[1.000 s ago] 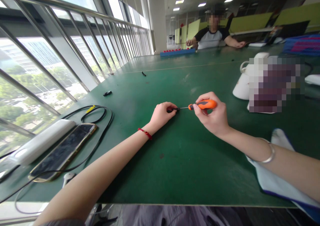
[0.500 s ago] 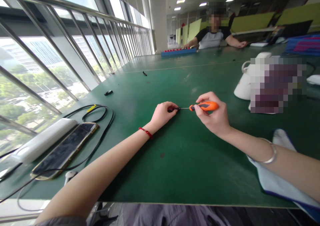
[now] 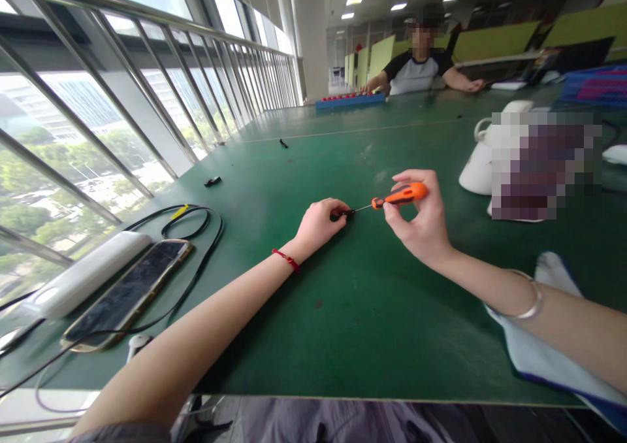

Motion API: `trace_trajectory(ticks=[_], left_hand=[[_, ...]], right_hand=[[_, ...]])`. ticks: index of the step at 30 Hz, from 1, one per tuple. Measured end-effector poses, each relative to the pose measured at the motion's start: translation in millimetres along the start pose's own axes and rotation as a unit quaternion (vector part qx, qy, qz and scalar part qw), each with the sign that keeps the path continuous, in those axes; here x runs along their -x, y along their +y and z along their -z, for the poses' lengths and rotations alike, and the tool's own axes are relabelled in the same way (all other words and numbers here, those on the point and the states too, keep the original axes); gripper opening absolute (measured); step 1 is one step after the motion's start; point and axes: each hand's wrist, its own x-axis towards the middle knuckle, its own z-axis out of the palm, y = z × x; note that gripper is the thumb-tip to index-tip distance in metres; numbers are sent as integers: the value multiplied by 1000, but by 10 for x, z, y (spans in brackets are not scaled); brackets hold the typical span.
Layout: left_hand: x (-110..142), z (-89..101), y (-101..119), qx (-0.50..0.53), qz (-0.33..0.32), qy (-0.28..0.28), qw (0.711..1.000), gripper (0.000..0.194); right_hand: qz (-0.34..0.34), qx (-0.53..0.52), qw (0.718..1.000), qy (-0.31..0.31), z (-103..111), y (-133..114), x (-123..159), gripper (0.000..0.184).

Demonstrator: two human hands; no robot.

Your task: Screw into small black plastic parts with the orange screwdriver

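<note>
My left hand (image 3: pixel 319 223) rests on the green table (image 3: pixel 353 299), fingers pinched on a small black part (image 3: pixel 343 214). My right hand (image 3: pixel 421 224) grips an orange-handled screwdriver (image 3: pixel 399 196) by its handle. The thin metal shaft slants down to the left and its tip meets the black part. A red string circles my left wrist, a silver bangle my right forearm.
A phone (image 3: pixel 125 296), a white power bank (image 3: pixel 88 274) and black cables (image 3: pixel 196 227) lie at the left edge. Small black parts (image 3: pixel 212 181) lie farther out. A white cup (image 3: pixel 477 162) stands right. A cloth (image 3: pixel 543 358) lies under my right arm. Another person (image 3: pixel 421 64) sits at the far end.
My right hand has lifted the screwdriver handle, so the shaft now slants down to the black part instead of lying level. My left hand has stayed put.
</note>
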Motion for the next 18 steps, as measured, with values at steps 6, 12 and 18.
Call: trace_trajectory(ticks=[6,12,18], left_hand=[[-3,4,2,-1,-9,-2,1000,20],[-8,19,24,-1,-14,-14,1000,20],[-9,23,30,-3,-9,-14,1000,20]], right_hand=[[-31,44,997,-47,7,-29,6,13],[15,0,1000,8,-7,-11,12,33],[-8,61,997,-39,10,-27,11,12]])
